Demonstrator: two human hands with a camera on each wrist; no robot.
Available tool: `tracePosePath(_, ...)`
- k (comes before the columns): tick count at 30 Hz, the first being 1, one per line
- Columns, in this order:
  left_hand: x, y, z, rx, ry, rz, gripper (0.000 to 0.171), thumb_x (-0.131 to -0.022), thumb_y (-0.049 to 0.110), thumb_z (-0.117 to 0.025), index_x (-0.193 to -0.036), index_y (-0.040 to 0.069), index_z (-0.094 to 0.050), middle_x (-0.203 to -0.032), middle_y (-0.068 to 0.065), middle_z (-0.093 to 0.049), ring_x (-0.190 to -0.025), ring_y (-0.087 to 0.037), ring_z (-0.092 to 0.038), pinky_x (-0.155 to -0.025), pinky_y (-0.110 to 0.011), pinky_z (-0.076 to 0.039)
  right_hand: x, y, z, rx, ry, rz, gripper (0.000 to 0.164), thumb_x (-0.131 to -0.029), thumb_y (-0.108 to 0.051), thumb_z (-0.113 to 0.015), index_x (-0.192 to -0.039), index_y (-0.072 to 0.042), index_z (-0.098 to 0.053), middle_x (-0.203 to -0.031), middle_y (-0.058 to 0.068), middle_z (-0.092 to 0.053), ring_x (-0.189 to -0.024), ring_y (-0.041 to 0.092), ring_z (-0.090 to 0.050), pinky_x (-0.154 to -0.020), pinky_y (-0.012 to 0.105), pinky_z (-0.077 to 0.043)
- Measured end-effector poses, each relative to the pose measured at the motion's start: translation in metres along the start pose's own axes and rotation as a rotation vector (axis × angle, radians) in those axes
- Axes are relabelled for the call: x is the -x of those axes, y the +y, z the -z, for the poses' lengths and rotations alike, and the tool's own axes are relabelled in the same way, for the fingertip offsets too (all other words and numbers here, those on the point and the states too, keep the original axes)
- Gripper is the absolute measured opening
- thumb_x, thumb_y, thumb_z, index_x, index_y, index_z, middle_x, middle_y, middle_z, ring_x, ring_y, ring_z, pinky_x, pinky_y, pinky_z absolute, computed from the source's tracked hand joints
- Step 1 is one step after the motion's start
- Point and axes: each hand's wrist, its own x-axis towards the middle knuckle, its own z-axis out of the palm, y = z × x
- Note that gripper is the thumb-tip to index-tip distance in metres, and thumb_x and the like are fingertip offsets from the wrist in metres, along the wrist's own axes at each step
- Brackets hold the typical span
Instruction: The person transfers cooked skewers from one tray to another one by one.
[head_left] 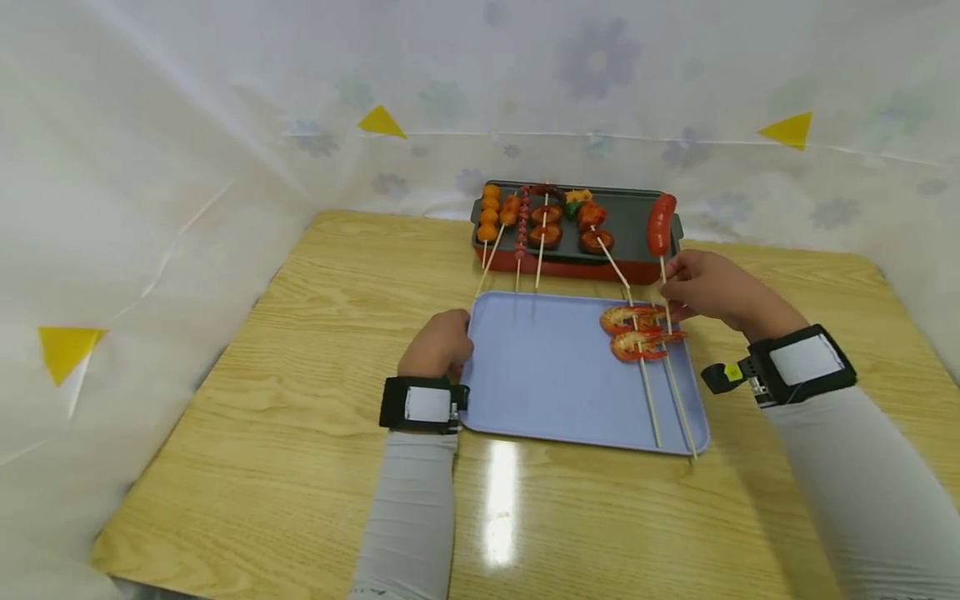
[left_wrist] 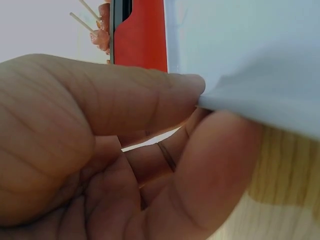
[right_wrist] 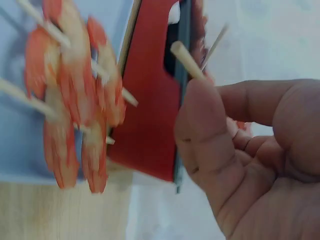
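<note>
My left hand (head_left: 438, 343) pinches the left rim of a pale lavender tray (head_left: 540, 375) between thumb and finger; the left wrist view shows the thumb (left_wrist: 165, 95) on top of the rim. At the tray's right side my right hand (head_left: 708, 287) pinches the stick of a sausage skewer (head_left: 660, 225). Its red sausage is over the right end of a tabletop grill (head_left: 626, 212). The blunt end of the stick (right_wrist: 186, 59) pokes out past my fingertips in the right wrist view. Shrimp skewers (head_left: 637, 342) lie on the tray's right part, close below this hand.
Several skewers lie on the grill: orange balls (head_left: 488, 215), thin pink pieces (head_left: 522, 221), round brown slices (head_left: 545, 225) and a mixed one (head_left: 592, 218). Their sticks jut over the grill's front toward the tray. A wooden table (head_left: 315, 400) carries everything; a flowered sheet (head_left: 592, 75) hangs behind.
</note>
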Motion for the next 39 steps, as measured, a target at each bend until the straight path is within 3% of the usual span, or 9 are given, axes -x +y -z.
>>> tracePosePath(6, -0.001, -0.001, 0.001, 0.014, -0.021, 0.017, 0.033, -0.086, -0.009, -0.049, -0.116, 0.000, -0.061, -0.095, -0.015, -0.062, -0.065, -0.024, -0.059, -0.047, -0.029, -0.045, 0.029, -0.004, -0.026, 0.055, 0.012, 0.006, 0.019, -0.102, -0.009, -0.048, -0.112, 0.006, -0.044, -0.106, 0.024, -0.055, -0.080, 0.024, -0.064, -0.070, 0.040, -0.057)
tracePosePath(15, 0.001, 0.000, 0.002, 0.022, -0.015, 0.001, 0.030, -0.085, -0.008, -0.049, -0.112, -0.001, -0.061, -0.091, -0.015, -0.061, -0.062, -0.024, -0.059, -0.046, -0.029, -0.045, 0.047, 0.009, -0.066, 0.060, -0.011, 0.022, 0.014, -0.097, -0.003, -0.052, -0.105, 0.006, -0.047, -0.088, 0.016, -0.058, -0.067, 0.021, -0.062, -0.060, 0.036, -0.055)
tracePosePath(21, 0.002, 0.001, 0.002, 0.019, -0.023, 0.011, 0.035, -0.087, -0.008, -0.049, -0.120, -0.001, -0.060, -0.096, -0.015, -0.062, -0.064, -0.024, -0.060, -0.047, -0.029, -0.045, 0.049, 0.012, -0.080, 0.106, -0.035, 0.021, 0.013, -0.096, -0.003, -0.054, -0.105, 0.006, -0.048, -0.087, 0.014, -0.059, -0.066, 0.019, -0.062, -0.059, 0.035, -0.055)
tracePosePath(27, 0.002, 0.002, 0.002, 0.014, -0.021, 0.015, 0.034, -0.086, -0.008, -0.049, -0.118, -0.001, -0.060, -0.097, -0.015, -0.062, -0.069, -0.025, -0.060, -0.048, -0.030, -0.045, 0.050, 0.005, -0.092, 0.145, -0.049, 0.076, 0.013, -0.094, 0.001, -0.055, -0.104, 0.008, -0.052, -0.085, 0.013, -0.062, -0.062, 0.016, -0.063, -0.056, 0.033, -0.053)
tracePosePath(39, 0.000, 0.000, 0.000, -0.003, -0.017, 0.012, 0.042, -0.088, -0.007, -0.050, -0.129, -0.001, -0.058, -0.110, -0.017, -0.063, -0.071, -0.025, -0.062, -0.050, -0.029, -0.047, 0.053, -0.003, -0.099, 0.229, -0.029, 0.082, 0.007, -0.093, 0.000, -0.055, -0.098, 0.004, -0.053, -0.074, 0.007, -0.059, -0.058, 0.014, -0.061, -0.052, 0.032, -0.048)
